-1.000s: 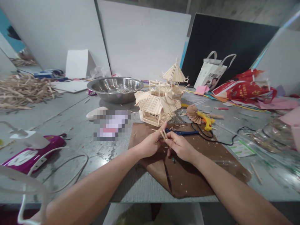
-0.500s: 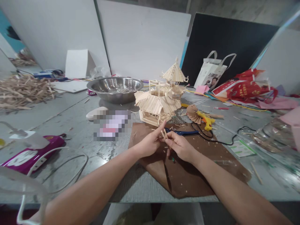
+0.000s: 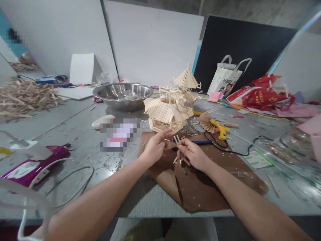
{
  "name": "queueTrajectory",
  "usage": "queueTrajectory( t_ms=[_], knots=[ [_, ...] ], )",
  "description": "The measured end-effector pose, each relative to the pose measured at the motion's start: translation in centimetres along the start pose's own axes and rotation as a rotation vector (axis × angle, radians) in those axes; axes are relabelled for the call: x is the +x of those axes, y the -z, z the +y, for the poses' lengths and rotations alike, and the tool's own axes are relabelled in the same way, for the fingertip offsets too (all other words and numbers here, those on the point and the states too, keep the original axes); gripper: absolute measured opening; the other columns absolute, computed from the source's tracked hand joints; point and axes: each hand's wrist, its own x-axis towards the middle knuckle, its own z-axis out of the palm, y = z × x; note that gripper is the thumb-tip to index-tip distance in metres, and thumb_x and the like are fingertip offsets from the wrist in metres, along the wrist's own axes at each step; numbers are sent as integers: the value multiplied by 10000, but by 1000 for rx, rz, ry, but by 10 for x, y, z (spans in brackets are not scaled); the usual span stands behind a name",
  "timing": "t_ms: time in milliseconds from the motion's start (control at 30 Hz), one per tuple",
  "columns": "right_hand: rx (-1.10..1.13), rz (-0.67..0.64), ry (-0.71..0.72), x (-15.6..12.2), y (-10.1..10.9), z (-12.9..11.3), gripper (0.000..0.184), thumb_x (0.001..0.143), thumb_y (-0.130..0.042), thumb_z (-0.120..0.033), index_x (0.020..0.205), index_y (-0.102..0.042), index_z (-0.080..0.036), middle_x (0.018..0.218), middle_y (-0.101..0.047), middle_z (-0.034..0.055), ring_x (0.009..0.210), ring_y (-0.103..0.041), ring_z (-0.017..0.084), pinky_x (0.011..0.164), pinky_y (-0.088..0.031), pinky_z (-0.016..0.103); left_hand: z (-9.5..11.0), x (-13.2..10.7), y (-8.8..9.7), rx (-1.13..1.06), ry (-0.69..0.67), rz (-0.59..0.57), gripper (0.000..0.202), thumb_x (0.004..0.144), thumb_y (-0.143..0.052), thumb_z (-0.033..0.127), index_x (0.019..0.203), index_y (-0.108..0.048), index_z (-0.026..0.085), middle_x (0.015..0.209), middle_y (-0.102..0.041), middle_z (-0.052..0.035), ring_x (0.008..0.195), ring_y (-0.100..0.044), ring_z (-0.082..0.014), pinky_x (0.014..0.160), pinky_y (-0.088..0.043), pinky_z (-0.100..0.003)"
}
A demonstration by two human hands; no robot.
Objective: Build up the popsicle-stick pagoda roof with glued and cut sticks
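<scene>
Short thin wooden sticks [image 3: 177, 140] poke up from the pinched fingers of my right hand [image 3: 194, 154]. Their lower ends show beneath those fingers. Just left of them is my left hand [image 3: 155, 147], its index finger stretched out and the others loosely curled; I see nothing held in it. Both hands are above a brown cloth [image 3: 208, 194] sprinkled with wood bits. Directly beyond them stands a model pavilion [image 3: 169, 110] built of small sticks. Behind my right hand lies a blue-handled tool [image 3: 203, 142], partly hidden.
A second stick pavilion [image 3: 187, 80] with a pointed roof stands behind the first. To the right lies a yellow glue gun [image 3: 222, 130] with a black cord. A steel basin [image 3: 122, 97], a heap of sticks [image 3: 25, 98] and a purple power strip [image 3: 37, 167] are on the left.
My left hand has drawn away to the left from the sticks, and its fingers have changed pose. My right hand keeps the sticks in nearly the same place, their lower ends now exposed.
</scene>
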Motion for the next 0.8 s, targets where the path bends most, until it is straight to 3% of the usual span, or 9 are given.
queueTrajectory(
  t_ms=[133, 233, 433, 633, 800],
  knots=[
    [-24, -1, 12, 0, 2, 1, 217, 796, -376, -393, 840, -403, -182, 569, -506, -50, 334, -336, 25, 312, -242, 148, 11, -3, 1, -89, 93, -52, 392, 608, -366, 76, 955, -537, 136, 680, -558, 4, 360, -330, -12, 327, -261, -138],
    [-103, 7, 45, -1, 3, 0, 217, 798, -383, -381, 838, -432, -174, 576, -506, -39, 386, -379, 34, 362, -286, 157, 14, -5, -1, -94, 131, -84, 287, 687, -452, 217, 947, -542, 136, 565, -495, 36, 333, -299, -11, 310, -206, -145],
    [-149, -32, 82, -3, 2, -3, 187, 788, -418, -342, 815, -475, -166, 576, -498, -36, 504, -478, 64, 480, -368, 185, 11, -6, -4, -77, 142, -170, 290, 674, -540, 369, 853, -550, 140, 542, -488, 45, 320, -275, 5, 300, -165, -138],
    [26, -26, -45, -1, 2, -7, 276, 782, -381, -414, 836, -485, -164, 646, -561, -23, 301, -366, 20, 314, -262, 169, 12, -5, -4, -296, 261, -147, 224, 674, -558, 343, 755, -474, 152, 560, -514, 46, 289, -249, 17, 276, -139, -119],
    [132, 46, -53, 1, 4, -9, 292, 756, -424, -409, 875, -499, -153, 671, -581, -5, 309, -422, 32, 317, -297, 171, 11, -3, -2, -366, 232, -92, 236, 667, -570, 339, 759, -468, 147, 603, -552, 27, 282, -249, 20, 273, -135, -120]
  ],
)
